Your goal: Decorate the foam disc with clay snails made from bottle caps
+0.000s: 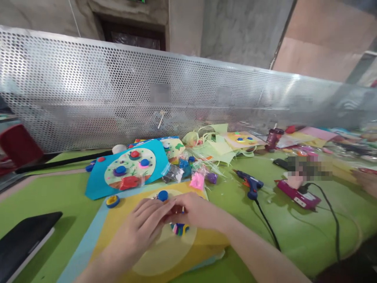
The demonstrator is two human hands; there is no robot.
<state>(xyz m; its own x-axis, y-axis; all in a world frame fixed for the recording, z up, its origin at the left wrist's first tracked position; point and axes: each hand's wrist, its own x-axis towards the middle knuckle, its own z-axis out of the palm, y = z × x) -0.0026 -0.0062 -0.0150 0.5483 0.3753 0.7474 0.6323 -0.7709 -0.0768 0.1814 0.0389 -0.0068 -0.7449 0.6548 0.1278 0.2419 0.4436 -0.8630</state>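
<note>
My left hand (144,222) and my right hand (196,210) meet over a yellow sheet (118,232) with a large pale circle (165,257) on it. Their fingers are bent and pressed together at the tips, and whatever they pinch is hidden. Just below the right fingers, a small round piece with multicoloured stripes (180,230) lies on the circle. A blue bottle cap (163,195) sits right behind my fingertips. To the left, another blue cap with yellow filling (112,201) lies at the sheet's edge.
Behind stands a blue card (98,179) with caps and clay, near a pink clay packet (197,181). A glue gun (250,184) and a magenta power strip (299,194) lie right, with cables. A black tablet-like object (28,241) is left. A perforated metal panel (188,90) borders the table.
</note>
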